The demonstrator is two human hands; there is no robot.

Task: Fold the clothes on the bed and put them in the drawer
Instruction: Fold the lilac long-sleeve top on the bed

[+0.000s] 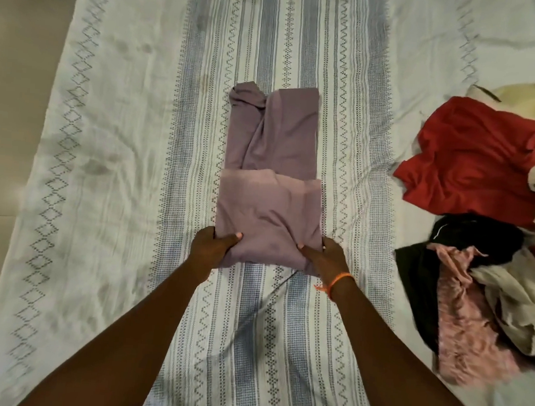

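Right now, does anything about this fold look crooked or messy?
Yes. The mauve garment's far left corner is bunched and twisted rather than flat, so that end looks uneven. Both hands grip the near folded edge.

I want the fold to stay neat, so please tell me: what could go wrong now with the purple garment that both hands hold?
1. The far half of the purple garment is bunched at its top left corner; folding over it may trap the wrinkle.
2. The left hand and right hand grip only the near corners, so the middle may sag when lifted.
3. The unfolded pile lies close on the right; a loose fold could slide against it.
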